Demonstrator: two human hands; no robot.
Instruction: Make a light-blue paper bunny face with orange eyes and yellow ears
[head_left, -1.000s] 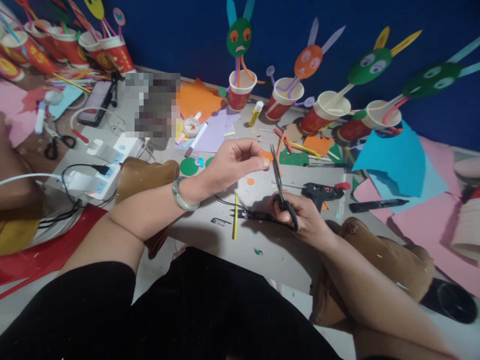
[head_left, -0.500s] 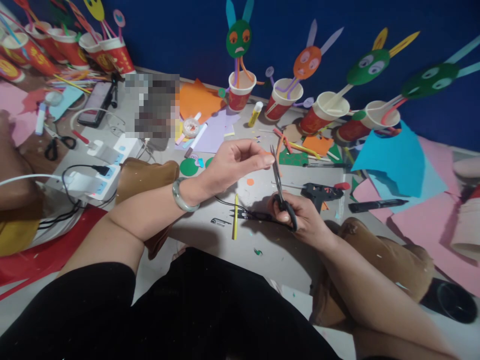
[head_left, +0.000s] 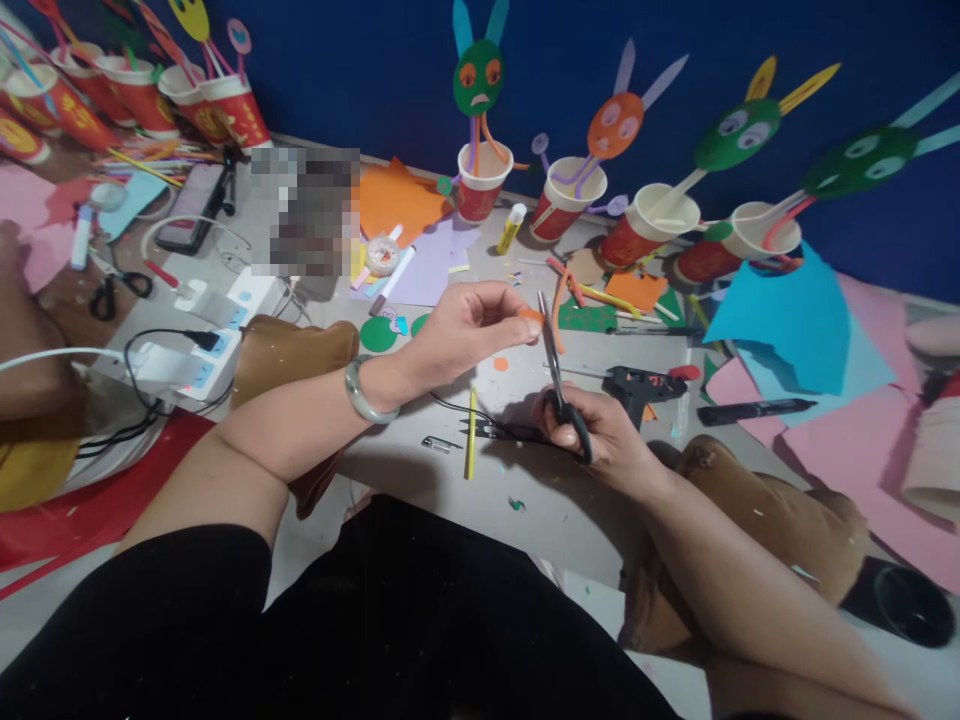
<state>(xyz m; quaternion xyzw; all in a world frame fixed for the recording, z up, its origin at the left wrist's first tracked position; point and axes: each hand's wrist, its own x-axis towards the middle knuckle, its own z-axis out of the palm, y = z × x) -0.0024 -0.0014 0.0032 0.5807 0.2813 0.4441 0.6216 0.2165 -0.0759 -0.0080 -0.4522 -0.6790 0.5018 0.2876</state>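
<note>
Between the thumb and fingertips of my left hand is a small piece of orange paper. My right hand has its fingers through the black handles of a pair of scissors. The blades point up and away, right beside the orange paper. Just behind the blades is a curved orange strip. Below my hands, a small orange paper disc lies on the table. Near it are a yellow stick and black thread snips, partly in shadow.
Paper cups with paper-faced figures, such as a red cup, line the blue wall. A glue gun lies right of my right hand, with blue paper beyond. At left are a power strip with cables and a phone.
The orange paper in my left hand has turned and drawn back slightly left. The scissors have shifted a little left, and a curved orange strip now shows more behind the blades.
</note>
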